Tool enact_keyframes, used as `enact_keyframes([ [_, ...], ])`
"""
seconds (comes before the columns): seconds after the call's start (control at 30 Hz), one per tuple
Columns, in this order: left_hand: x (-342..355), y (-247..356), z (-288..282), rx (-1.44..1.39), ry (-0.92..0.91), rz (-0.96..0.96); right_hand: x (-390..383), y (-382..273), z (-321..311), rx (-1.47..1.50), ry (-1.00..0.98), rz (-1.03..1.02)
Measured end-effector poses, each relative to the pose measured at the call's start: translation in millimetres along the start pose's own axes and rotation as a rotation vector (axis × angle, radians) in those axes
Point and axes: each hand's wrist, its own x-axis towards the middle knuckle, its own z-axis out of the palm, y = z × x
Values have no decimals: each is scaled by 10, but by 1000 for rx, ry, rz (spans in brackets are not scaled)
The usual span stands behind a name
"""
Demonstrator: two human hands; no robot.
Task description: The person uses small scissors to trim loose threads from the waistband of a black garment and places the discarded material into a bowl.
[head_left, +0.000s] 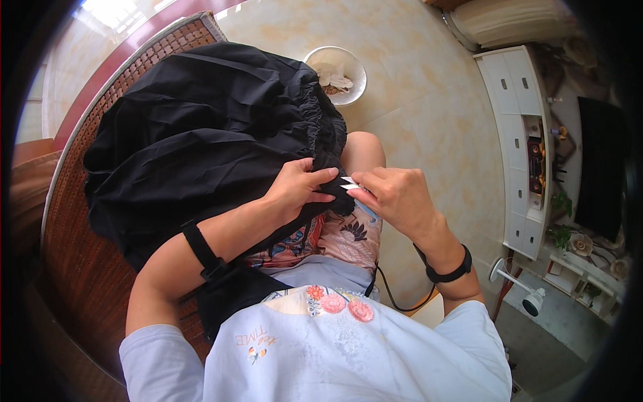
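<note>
A large black cloth garment (207,114) with a gathered, elastic-looking edge lies spread over the woven seat and my lap. My left hand (298,187) pinches the garment near that gathered edge, thumb on top and the fingers partly hidden in the cloth. Just to the right, my right hand (400,199) is closed around small thread snips (349,183). Their two pale pointed blades stand apart and point left toward the cloth by my left thumb. A bit of blue shows under my right hand; whether it belongs to the snips I cannot tell.
Beyond my knee, a white bin (358,74) with scraps inside stands on the tiled floor (429,114). The brown woven seat (87,161) extends left. Along the right are a white cabinet (512,154), a dark television (598,171) and a white lamp (532,301). A black cord (402,309) runs beside me.
</note>
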Motion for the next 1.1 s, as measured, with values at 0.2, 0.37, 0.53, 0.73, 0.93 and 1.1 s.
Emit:
enact_keyframes([
  [0.2,9,-10,-1,1,0,4,3,-19,-16,-21,-18,3],
  [0.37,-3,-7,2,1,-3,8,18,-34,-31,-33,-32,13],
  [0.53,-5,-2,1,17,13,0,23,0,-9,12,-32,-7],
  [0.73,-12,5,-24,8,15,-10,40,241,114,389,-37,44],
  [0.93,-34,19,-58,-21,-42,-49,-43,418,322,1050,-235,322],
  [1.1,-33,4,-84,-23,-73,-40,-61,373,487,1280,-212,368],
])
